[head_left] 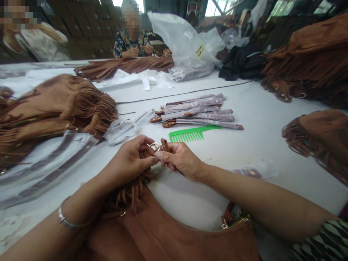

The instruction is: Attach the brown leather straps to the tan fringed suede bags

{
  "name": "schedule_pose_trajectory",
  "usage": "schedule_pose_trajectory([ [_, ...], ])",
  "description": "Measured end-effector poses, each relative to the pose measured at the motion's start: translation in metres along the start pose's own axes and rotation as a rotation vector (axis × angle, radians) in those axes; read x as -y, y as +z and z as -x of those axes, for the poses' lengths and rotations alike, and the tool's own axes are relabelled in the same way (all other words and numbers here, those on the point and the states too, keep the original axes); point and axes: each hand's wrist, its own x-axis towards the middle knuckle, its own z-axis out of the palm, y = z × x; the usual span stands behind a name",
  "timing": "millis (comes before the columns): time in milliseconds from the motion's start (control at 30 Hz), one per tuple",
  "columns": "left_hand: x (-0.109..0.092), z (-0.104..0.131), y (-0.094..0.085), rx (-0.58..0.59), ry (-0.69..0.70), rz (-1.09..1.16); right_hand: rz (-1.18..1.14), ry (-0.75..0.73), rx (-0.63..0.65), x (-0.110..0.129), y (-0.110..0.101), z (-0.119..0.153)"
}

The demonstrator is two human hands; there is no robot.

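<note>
My left hand point(133, 154) pinches a gold metal ring point(154, 146) between thumb and fingers. Close against it, my right hand point(182, 159) is closed on a brown leather strap point(164, 144), whose looped end sticks up beside the ring. Whether the strap passes through the ring is hidden by my fingers. Below both hands lies a brown fringed bag point(163, 232), with a gold zipper point(239, 221) along its upper right edge and fringe under my left wrist. Just beyond my hands, a green wide-toothed comb point(194, 133) lies flat on the white table point(261, 145).
Several plastic-wrapped straps point(198, 110) lie behind the comb. A fringed bag point(54, 101) with wrapped handles is at left; more brown bags point(312, 50) are piled at right. Clear plastic bags point(185, 47) and a black cloth item point(241, 61) stand farther back. Two people are across the table.
</note>
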Motion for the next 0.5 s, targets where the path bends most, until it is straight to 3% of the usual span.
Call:
schedule_pose_trajectory([
  [100, -0.001, 0.000, 0.003, -0.007, -0.003, -0.072, 0.087, -0.065, -0.057, 0.000, -0.001, -0.002],
  [200, -0.005, 0.000, 0.006, -0.033, 0.009, -0.197, 0.120, -0.065, -0.033, 0.005, -0.005, -0.006],
  [367, -0.013, 0.003, 0.010, 0.016, 0.055, -0.329, 0.042, 0.154, 0.044, 0.015, -0.016, -0.012],
  [500, -0.010, 0.003, 0.007, 0.026, 0.065, -0.275, -0.056, 0.236, 0.159, 0.013, -0.030, -0.015],
])
